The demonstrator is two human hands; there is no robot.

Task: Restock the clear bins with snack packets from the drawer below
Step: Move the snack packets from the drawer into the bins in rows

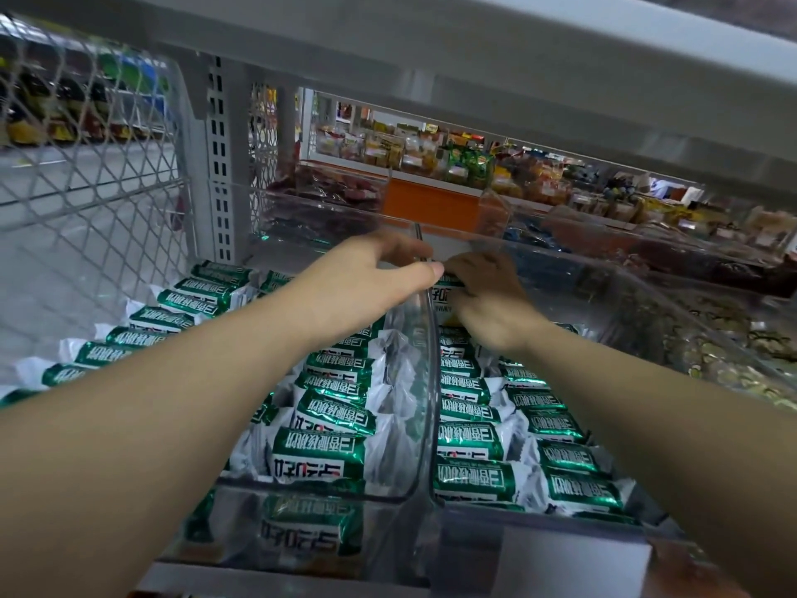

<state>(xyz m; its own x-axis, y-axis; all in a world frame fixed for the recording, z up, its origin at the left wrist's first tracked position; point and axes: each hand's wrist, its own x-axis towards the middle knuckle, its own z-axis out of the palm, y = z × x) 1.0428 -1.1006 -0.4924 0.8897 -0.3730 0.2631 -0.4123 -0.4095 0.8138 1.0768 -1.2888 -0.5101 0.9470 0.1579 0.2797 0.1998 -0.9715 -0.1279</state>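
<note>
**Position of the work piece.** The held packet (444,295) is at the far end of the right bin (496,509), just beside the divider wall (429,403) that separates it from the left bin (310,489). It sits above the rearmost packets of the row.

**Hands.** The right hand (491,304) grips the held packet from the right, with its fingers curled round it. The left hand (375,274) reaches over the top of the divider wall from the left bin side. Its thumb tip meets the packet's upper edge. Its fingers are bent, but it cannot be told whether they pinch the packet. The right hand is the nearer and carries the load.

**Axis.** The stocked packets (327,451) lie with their long axis across the bins, overlapped in rows that run from the front rim to the far end. The hands cover most of the held packet, so its own axis cannot be confirmed. The coming move probably calls for laying it crosswise behind the last packet.

**Markings.** Each packet is white with a green foil band. White Chinese characters run along the band, with larger black characters on the white field. All of it is upside down to the wearer and not reliably legible. No Latin-script brand name can be read.

**Surroundings.** A grey shelf (474,71) overhangs the bins. A wire mesh panel (86,187) and a slotted upright (220,166) stand at the left. The drawer is not identifiable.
</note>
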